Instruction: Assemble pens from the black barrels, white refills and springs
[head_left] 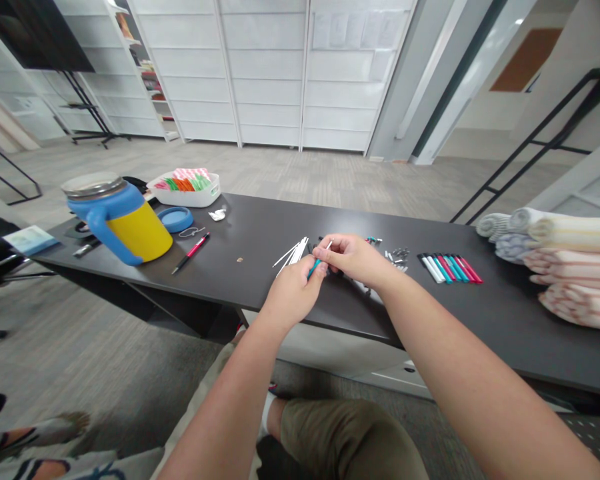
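Over the dark desk (260, 233), my left hand (293, 290) is closed round a teal pen barrel (314, 268). My right hand (355, 259) touches it and pinches a thin white pen refill (329, 245) between thumb and fingertips, close to the barrel's end. Whether the refill is inside the barrel is hidden by my fingers. Several white refills (296, 253) lie fanned out just beyond my left hand. Small metallic pen parts (398, 257) are scattered past my right wrist, and teal-tipped pieces (373, 240) show behind that hand.
White, teal and red pens (450, 268) lie in a row at the right, before stacked rolled cloths (575, 260). Leftward are a red-black pen (191, 253), a blue-yellow mug (130, 223), its blue lid (175, 219) and a white basket (187, 195). Someone's foot (55, 430) shows bottom left.
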`<state>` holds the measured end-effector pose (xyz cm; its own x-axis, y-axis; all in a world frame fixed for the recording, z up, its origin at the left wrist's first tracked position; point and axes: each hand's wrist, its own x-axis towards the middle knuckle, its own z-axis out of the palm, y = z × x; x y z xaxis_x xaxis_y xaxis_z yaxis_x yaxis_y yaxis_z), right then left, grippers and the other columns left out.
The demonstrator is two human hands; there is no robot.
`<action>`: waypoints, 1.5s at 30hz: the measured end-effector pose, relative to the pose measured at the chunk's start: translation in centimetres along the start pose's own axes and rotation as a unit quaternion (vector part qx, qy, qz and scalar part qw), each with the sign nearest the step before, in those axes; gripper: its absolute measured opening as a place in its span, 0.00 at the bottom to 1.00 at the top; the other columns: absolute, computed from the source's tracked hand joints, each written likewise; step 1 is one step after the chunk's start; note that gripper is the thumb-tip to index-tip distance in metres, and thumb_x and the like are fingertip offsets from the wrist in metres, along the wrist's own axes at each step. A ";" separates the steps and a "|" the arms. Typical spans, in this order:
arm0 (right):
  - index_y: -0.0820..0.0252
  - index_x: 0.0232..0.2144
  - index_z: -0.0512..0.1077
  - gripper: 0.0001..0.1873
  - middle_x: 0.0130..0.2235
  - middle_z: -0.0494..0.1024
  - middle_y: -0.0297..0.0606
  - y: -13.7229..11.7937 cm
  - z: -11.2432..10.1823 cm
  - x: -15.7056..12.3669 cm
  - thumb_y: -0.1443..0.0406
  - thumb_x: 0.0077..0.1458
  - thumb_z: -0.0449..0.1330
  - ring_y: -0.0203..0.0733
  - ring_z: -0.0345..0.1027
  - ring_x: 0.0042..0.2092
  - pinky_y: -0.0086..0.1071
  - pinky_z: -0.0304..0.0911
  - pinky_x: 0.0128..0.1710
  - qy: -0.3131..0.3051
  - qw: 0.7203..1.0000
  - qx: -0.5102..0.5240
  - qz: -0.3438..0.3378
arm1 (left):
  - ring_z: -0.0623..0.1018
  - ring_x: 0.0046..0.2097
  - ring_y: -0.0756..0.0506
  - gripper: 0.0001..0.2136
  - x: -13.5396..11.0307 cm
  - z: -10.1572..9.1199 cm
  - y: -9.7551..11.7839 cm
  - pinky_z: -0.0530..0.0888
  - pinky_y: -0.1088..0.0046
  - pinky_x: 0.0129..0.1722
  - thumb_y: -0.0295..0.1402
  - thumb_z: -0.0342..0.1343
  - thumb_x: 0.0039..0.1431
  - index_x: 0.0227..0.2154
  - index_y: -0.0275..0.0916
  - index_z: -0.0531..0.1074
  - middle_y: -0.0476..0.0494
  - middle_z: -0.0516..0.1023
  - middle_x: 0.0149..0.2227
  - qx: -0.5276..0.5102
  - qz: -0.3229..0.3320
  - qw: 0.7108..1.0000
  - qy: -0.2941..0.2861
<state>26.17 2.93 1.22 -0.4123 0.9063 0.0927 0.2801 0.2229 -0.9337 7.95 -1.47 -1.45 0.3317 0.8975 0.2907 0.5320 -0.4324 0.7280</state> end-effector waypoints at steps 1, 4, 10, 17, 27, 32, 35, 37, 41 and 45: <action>0.59 0.31 0.75 0.23 0.26 0.78 0.34 0.0 0.0 0.0 0.44 0.56 0.67 0.33 0.66 0.25 0.28 0.58 0.25 0.000 1.000 0.002 0.001 | 0.81 0.43 0.42 0.16 0.0 0.0 0.0 0.73 0.68 0.43 0.42 0.44 0.75 0.46 0.43 0.77 0.44 0.84 0.41 -0.002 0.001 1.000 -0.001; 0.59 0.30 0.74 0.24 0.25 0.78 0.33 0.1 0.0 0.0 0.44 0.56 0.66 0.33 0.65 0.25 0.28 0.58 0.25 -0.002 1.000 0.006 -0.002 | 0.81 0.43 0.42 0.17 0.1 0.1 -0.1 0.73 0.68 0.43 0.43 0.44 0.75 0.46 0.42 0.76 0.44 0.83 0.41 -0.005 0.004 1.000 0.000; 0.59 0.30 0.74 0.27 0.25 0.76 0.33 0.0 0.0 0.0 0.41 0.58 0.64 0.32 0.63 0.24 0.27 0.56 0.24 -0.009 1.000 0.012 -0.012 | 0.81 0.42 0.42 0.18 0.0 0.1 -0.1 0.73 0.69 0.45 0.44 0.44 0.75 0.44 0.43 0.77 0.44 0.83 0.40 -0.005 -0.005 1.000 0.001; 0.59 0.33 0.76 0.26 0.27 0.77 0.34 0.4 -0.2 -0.1 0.42 0.58 0.64 0.32 0.63 0.25 0.27 0.57 0.24 -0.010 0.999 0.029 -0.019 | 0.80 0.42 0.43 0.18 0.0 -0.2 0.2 0.72 0.69 0.43 0.45 0.43 0.75 0.43 0.43 0.76 0.46 0.83 0.40 -0.017 0.004 1.000 -0.001; 0.59 0.31 0.79 0.24 0.26 0.78 0.34 0.4 -0.5 -0.1 0.44 0.54 0.69 0.33 0.64 0.25 0.29 0.57 0.25 0.028 1.000 0.000 0.000 | 0.81 0.42 0.42 0.18 0.0 0.1 -0.2 0.71 0.69 0.42 0.45 0.43 0.76 0.46 0.44 0.75 0.46 0.83 0.40 -0.021 0.006 1.000 -0.001; 0.59 0.30 0.80 0.22 0.25 0.77 0.33 0.4 -0.6 0.0 0.46 0.52 0.71 0.34 0.64 0.25 0.29 0.56 0.24 0.027 1.000 0.002 0.011 | 0.81 0.43 0.41 0.17 0.0 0.2 -0.4 0.71 0.68 0.43 0.45 0.44 0.75 0.49 0.44 0.76 0.45 0.84 0.41 -0.030 0.003 1.000 0.001; 0.58 0.32 0.80 0.22 0.27 0.79 0.34 0.6 -0.5 0.0 0.46 0.52 0.71 0.33 0.64 0.25 0.29 0.58 0.25 0.020 1.000 0.017 0.010 | 0.81 0.43 0.41 0.17 0.0 0.1 -0.3 0.70 0.68 0.43 0.45 0.44 0.75 0.47 0.44 0.76 0.45 0.84 0.41 -0.035 0.003 0.999 0.004; 0.59 0.32 0.80 0.23 0.28 0.79 0.34 0.6 -0.5 0.0 0.45 0.53 0.69 0.33 0.64 0.25 0.29 0.58 0.25 0.016 0.999 0.034 0.007 | 0.80 0.41 0.42 0.18 0.0 0.0 -0.2 0.70 0.69 0.41 0.45 0.44 0.75 0.44 0.43 0.76 0.45 0.83 0.39 -0.035 0.003 0.999 0.008; 0.59 0.32 0.78 0.23 0.28 0.79 0.35 0.5 -0.4 -0.1 0.44 0.54 0.69 0.32 0.63 0.25 0.28 0.57 0.25 0.017 0.998 0.058 0.005 | 0.78 0.37 0.44 0.18 0.1 0.0 -0.2 0.68 0.70 0.40 0.45 0.43 0.75 0.38 0.42 0.74 0.48 0.80 0.35 -0.037 0.002 0.999 0.017; 0.59 0.32 0.78 0.23 0.29 0.80 0.35 0.7 -0.4 0.0 0.44 0.53 0.70 0.33 0.63 0.25 0.28 0.57 0.25 0.018 0.999 0.051 0.000 | 0.77 0.37 0.45 0.18 0.0 0.0 -0.2 0.67 0.70 0.39 0.46 0.43 0.75 0.37 0.42 0.73 0.48 0.79 0.34 -0.039 0.000 0.999 0.015</action>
<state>26.71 3.17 0.73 -0.3807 0.9189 0.1031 0.1893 0.1866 -0.9640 7.87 -1.37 -1.60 0.3068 0.9003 0.3089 0.4695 -0.4254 0.7737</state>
